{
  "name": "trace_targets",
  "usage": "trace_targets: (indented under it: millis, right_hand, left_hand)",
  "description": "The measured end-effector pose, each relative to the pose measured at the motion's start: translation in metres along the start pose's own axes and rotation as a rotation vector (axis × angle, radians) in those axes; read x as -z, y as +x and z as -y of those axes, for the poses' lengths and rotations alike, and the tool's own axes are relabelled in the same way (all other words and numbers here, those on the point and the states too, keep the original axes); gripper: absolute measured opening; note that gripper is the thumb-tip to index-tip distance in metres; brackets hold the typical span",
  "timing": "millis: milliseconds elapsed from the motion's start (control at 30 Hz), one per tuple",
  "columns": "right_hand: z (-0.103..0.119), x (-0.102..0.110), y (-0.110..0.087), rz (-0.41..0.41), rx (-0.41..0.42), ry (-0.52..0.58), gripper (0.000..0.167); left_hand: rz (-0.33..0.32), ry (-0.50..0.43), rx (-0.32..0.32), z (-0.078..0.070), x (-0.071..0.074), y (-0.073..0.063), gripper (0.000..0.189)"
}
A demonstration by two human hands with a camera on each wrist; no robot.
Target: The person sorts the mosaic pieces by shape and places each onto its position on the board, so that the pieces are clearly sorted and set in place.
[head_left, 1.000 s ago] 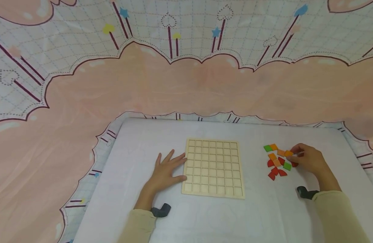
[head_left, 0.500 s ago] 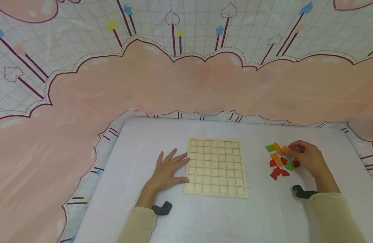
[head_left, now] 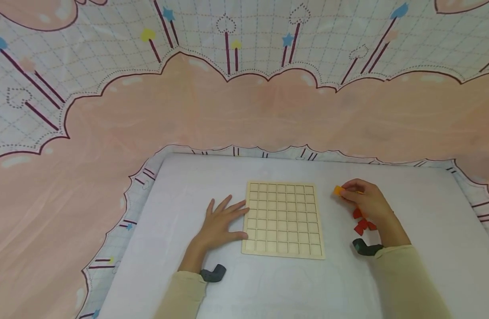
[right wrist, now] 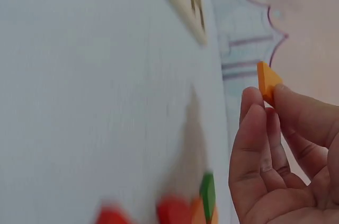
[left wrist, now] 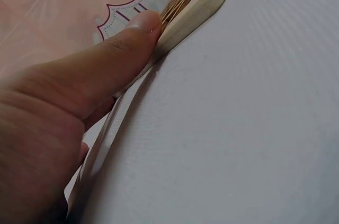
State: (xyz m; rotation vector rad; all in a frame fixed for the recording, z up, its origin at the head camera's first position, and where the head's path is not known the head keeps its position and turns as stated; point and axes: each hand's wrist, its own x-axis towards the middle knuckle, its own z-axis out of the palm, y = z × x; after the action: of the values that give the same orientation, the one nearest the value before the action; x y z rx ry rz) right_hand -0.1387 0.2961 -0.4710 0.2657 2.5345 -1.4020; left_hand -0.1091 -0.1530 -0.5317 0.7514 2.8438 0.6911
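My right hand [head_left: 366, 198] pinches an orange square tile [right wrist: 268, 82] between thumb and fingertips, held up above the table between the wooden grid board [head_left: 283, 257] and the loose pieces. Under and beside that hand lie red pieces [head_left: 362, 225], some shaped like quarter circles; a green tile [right wrist: 208, 195] shows in the right wrist view. My left hand [head_left: 215, 227] lies spread at the board's left edge, fingertips and thumb touching its rim. The board is square, pale, with rows of shallow square cells and nothing in them. Most orange and green pieces are hidden behind my right hand.
The board and pieces lie on a white table top [head_left: 200, 177]. Beyond its far edge hangs a pink and white patterned cloth [head_left: 244, 115]. A dark wrist mount [head_left: 213, 273] sits at my left cuff, and another dark mount [head_left: 366, 247] at my right.
My right hand has picked the orange tile up from the loose pieces and carried it left toward the board. The left hand stays at the board's edge.
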Motion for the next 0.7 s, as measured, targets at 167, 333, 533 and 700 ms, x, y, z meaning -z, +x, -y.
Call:
trace_targets:
  millis: [167,333,533,700]
  right_hand:
    - [0.015,-0.023,0.004,0.065,0.008,0.114,0.043]
    - [0.028,-0.046,0.008,0.129,-0.017,0.215,0.039]
    - [0.042,-0.077,0.015,0.172,0.036,0.266,0.031]
    - [0.055,-0.101,0.018,0.220,0.062,0.307,0.025]
  left_hand:
    - [0.007,0.003,0.010,0.001,0.000,0.000,0.083]
    - [0.010,0.004,0.012,0.001,-0.001,-0.001,0.083]
    - [0.005,-0.001,0.005,0.000,0.000,0.000,0.082]
    - [0.001,0.003,0.012,-0.001,0.000,0.001,0.082]
